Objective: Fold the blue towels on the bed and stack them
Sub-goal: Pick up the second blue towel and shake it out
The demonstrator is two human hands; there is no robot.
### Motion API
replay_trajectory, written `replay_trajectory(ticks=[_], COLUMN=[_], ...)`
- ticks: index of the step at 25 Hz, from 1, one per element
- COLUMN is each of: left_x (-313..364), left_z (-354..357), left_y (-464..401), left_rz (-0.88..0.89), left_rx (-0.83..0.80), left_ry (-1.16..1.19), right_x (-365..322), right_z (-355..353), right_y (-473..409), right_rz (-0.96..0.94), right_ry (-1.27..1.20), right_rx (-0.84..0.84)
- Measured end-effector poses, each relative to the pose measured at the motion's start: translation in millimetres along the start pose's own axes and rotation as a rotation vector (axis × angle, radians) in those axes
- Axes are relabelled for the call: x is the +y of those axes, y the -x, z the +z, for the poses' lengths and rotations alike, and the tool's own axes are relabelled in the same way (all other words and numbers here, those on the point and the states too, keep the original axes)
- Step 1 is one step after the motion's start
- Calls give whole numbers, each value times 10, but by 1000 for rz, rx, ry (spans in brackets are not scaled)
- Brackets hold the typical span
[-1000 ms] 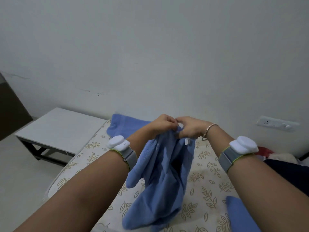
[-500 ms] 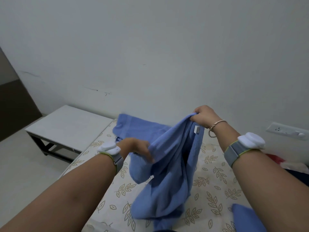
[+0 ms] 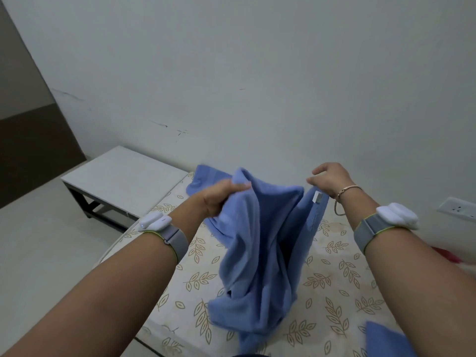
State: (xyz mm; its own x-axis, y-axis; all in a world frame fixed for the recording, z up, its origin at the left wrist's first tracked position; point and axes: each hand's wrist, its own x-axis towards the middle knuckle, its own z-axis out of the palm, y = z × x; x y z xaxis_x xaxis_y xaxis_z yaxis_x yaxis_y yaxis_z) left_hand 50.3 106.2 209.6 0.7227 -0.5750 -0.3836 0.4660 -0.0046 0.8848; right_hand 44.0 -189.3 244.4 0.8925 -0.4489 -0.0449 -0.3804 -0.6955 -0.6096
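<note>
A blue towel (image 3: 260, 256) hangs crumpled above the bed (image 3: 332, 287), its lower end bunched on the leaf-patterned sheet. My left hand (image 3: 219, 197) grips its upper left edge. My right hand (image 3: 332, 180) holds the upper right corner by the white tag, with some fingers spread. A second blue towel (image 3: 203, 176) lies flat at the far end of the bed, behind my left hand. The corner of a third blue towel (image 3: 383, 338) shows at the bottom right.
A low white table (image 3: 121, 176) with a dark frame stands left of the bed by the wall. A wall socket (image 3: 458, 208) sits at the right. Red and white cloth (image 3: 448, 256) lies at the bed's right edge.
My hands were together at the towel's top a second ago. They have moved apart, the left hand sliding along the edge to the left and rising, so the towel's top edge is spread wider.
</note>
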Motion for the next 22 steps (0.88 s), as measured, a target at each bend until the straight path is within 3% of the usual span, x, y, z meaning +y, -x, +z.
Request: replay_trajectory(ticks=[3, 5, 7, 12, 15, 22], left_x=[369, 614, 808, 906, 724, 411], left_z=[-38, -60, 36, 664, 945, 1094], left_y=[-146, -195, -232, -372, -511, -795], left_rz=[133, 212, 230, 39, -65, -106], left_rx=[275, 342, 290, 189, 174, 172], left_ry=[445, 524, 475, 127, 2, 215], right_x=[124, 127, 49, -352, -361, -142], right_z=[-150, -296, -457, -656, -428, -26], right_y=[-62, -87, -122, 6, 104, 228], right_rz=[69, 76, 34, -293, -315, -317], right_ry=[-75, -137, -184, -301, -271, -284], right_rx=[179, 262, 311, 78, 28, -217])
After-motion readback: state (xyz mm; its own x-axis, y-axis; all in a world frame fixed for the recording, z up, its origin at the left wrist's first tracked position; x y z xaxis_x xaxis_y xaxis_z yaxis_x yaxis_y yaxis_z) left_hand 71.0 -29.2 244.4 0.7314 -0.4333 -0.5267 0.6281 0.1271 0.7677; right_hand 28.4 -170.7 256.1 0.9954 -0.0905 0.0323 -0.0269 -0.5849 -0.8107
